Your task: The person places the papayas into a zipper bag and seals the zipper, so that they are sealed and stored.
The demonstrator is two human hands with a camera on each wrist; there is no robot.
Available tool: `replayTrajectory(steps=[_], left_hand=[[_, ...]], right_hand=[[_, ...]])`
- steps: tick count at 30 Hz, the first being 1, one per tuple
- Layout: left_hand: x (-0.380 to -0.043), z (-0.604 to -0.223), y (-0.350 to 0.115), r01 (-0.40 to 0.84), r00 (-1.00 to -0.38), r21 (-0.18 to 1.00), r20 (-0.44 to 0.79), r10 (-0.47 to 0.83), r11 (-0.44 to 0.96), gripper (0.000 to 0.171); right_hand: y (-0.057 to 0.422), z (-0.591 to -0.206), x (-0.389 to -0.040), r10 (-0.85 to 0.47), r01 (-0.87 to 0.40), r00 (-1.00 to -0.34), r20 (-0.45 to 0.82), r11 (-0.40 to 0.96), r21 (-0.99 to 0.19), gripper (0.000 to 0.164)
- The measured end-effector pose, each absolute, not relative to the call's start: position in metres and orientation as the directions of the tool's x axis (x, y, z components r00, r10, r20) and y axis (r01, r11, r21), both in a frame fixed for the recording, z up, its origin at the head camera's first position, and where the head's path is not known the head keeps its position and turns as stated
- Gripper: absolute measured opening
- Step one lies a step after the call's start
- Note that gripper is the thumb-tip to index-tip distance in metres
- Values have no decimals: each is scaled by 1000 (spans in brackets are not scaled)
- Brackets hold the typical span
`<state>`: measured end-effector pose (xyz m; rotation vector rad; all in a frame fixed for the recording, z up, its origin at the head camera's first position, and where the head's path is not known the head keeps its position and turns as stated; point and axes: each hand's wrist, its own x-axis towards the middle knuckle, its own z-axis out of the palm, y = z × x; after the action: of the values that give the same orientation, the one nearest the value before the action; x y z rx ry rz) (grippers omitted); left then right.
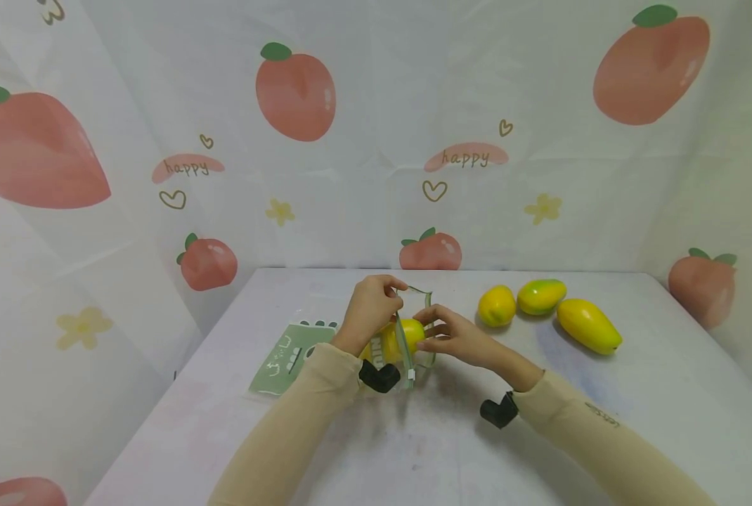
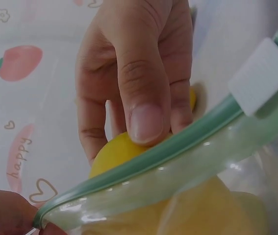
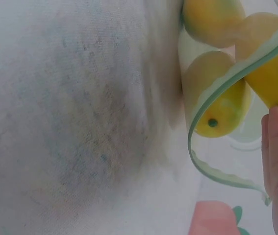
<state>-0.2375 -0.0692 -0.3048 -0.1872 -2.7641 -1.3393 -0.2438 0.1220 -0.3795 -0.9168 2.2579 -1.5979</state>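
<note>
A clear zip bag with a green zipper edge (image 1: 404, 344) and a white slider (image 2: 264, 76) stands with its mouth spread toward the right. My left hand (image 1: 372, 306) pinches the top of that edge. At the mouth, my right hand (image 1: 455, 337) holds a yellow mango (image 2: 116, 152) between thumb and fingers, part of it behind the bag's film. Through the opening, the right wrist view shows another mango (image 3: 224, 110) low in the bag and a greenish-yellow one (image 3: 212, 19) beyond it. The left wrist view catches only a bit of the left hand.
Right of the bag, a roundish yellow mango (image 1: 497, 306), a green-tinged mango (image 1: 542, 296) and a longer yellow fruit (image 1: 589, 326) lie on the white table (image 1: 464, 450). A flat green printed bag (image 1: 275, 372) lies left. A fruit-print curtain (image 1: 363, 197) hangs behind.
</note>
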Motion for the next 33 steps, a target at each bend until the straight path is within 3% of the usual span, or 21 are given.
replayTrajectory(steps=[15, 23, 33], left_hand=[[-237, -303, -69, 148, -989, 774, 121, 85, 615, 24], [-237, -302, -69, 157, -988, 787, 131, 87, 597, 24], [-238, -298, -72, 139, -990, 790, 121, 70, 597, 24]], right_hand=[[113, -379, -245, -639, -425, -745, 194, 230, -875, 44], [109, -375, -245, -664, -398, -734, 144, 249, -883, 42], [108, -372, -241, -733, -404, -674, 93, 260, -877, 38]])
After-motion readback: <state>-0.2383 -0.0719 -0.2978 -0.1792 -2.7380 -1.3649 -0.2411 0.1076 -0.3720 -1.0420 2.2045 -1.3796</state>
